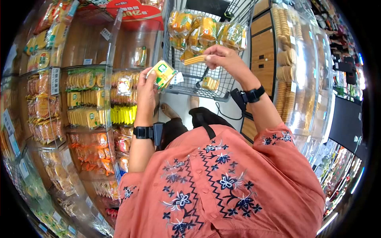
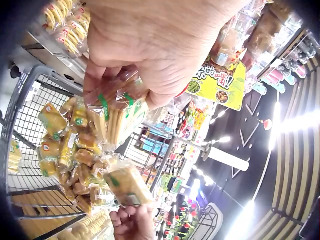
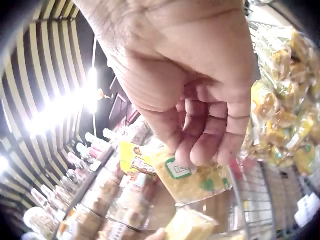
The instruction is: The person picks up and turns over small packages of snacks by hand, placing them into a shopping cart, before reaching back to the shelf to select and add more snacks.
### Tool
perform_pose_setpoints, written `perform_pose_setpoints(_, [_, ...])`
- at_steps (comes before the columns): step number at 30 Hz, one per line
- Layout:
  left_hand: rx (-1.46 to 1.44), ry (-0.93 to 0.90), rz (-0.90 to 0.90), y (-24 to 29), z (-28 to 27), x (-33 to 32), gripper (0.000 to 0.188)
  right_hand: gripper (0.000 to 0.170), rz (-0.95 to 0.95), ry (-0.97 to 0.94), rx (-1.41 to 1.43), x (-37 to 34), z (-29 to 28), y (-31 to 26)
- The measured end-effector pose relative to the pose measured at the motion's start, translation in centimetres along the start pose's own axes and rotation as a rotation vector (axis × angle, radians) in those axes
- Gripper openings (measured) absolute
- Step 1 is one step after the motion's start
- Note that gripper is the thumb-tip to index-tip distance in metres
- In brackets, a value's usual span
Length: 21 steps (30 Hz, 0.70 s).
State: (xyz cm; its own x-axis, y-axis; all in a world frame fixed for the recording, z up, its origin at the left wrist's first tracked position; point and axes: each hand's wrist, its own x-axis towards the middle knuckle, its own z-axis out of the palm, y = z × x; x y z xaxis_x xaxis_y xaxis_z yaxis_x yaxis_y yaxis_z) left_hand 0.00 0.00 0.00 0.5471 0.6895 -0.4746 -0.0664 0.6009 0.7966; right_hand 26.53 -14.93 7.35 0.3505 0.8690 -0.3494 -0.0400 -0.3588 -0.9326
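Note:
My left hand [image 1: 147, 89] grips several flat, clear-wrapped yellow packets [image 1: 163, 73], fanned, with a green logo on the front one; the left wrist view shows the stack [image 2: 117, 112] under the hand's fingers. My right hand [image 1: 228, 61] pinches another wrapped packet [image 1: 193, 60], seen edge-on above the cart. In the right wrist view the fingertips press on that packet [image 3: 190, 175], whose green-framed label faces the camera. The two hands are apart. Below them in the cart [image 1: 227, 93] lies a small group of similar packets [image 1: 210, 83].
Large bags of yellow-brown baked goods [image 1: 208, 29] fill the far part of the cart. Shelves of packaged snacks [image 1: 85, 97] stand on the left, and clear bins with stacked round biscuits [image 1: 286, 65] on the right. A red sign [image 1: 135, 14] is at the top.

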Motion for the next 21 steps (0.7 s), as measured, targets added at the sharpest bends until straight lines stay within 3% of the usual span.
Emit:
perform_pose_setpoints(2, [-0.012,-0.059,0.063,-0.3,0.9,2.0,0.035,0.025,0.052,0.025,0.101,0.3,-0.2,-1.8])
perform_pose_setpoints(3, [-0.021,-0.047,0.047,1.8,-0.1,-2.3,0.034,0.024,0.090,0.001,0.181,-2.7,2.8,-3.6])
perform_pose_setpoints(9, [-0.164,-0.132,0.140,4.1,1.2,-4.3,0.032,0.018,0.130,-0.131,0.400,-1.9,7.2,-4.7])
perform_pose_setpoints(14, [0.061,-0.115,0.211,5.0,-1.4,-5.8,0.055,0.016,0.180,-0.185,0.401,-0.3,11.0,-4.6])
perform_pose_setpoints(17, [-0.019,-0.147,0.194,5.8,-2.0,-7.3,0.054,0.017,0.186,-0.235,0.356,-0.1,13.1,-5.0])
perform_pose_setpoints(21, [0.070,-0.024,0.333,6.3,-2.8,-8.5,0.045,0.021,0.164,-0.261,0.296,0.3,15.9,-5.7])
